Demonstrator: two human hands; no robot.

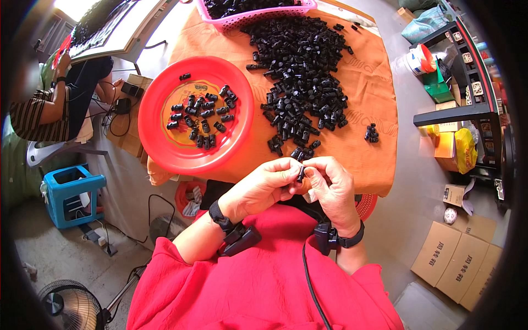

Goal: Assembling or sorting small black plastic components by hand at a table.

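Note:
Near the table's front edge, my left hand (267, 184) pinches a small black cord lock (301, 174) between thumb and fingers. The thumb and fingers of my right hand (333, 190) close on the same piece from the other side. Just beyond my fingertips, a large heap of black cord locks (305, 71) spreads back across the orange tablecloth (371, 104). To the left stands a red round plate (151, 132) with many cord locks scattered in its middle. A few more pieces (372, 133) sit apart on the right.
A pink basket (225, 23) of black parts stands at the table's back edge. Left are a blue stool (71, 187), a fan (71, 308) and another person (41, 118). Right are a black shelf (456, 115) and cardboard boxes (456, 258). A cable hangs from my right wrist.

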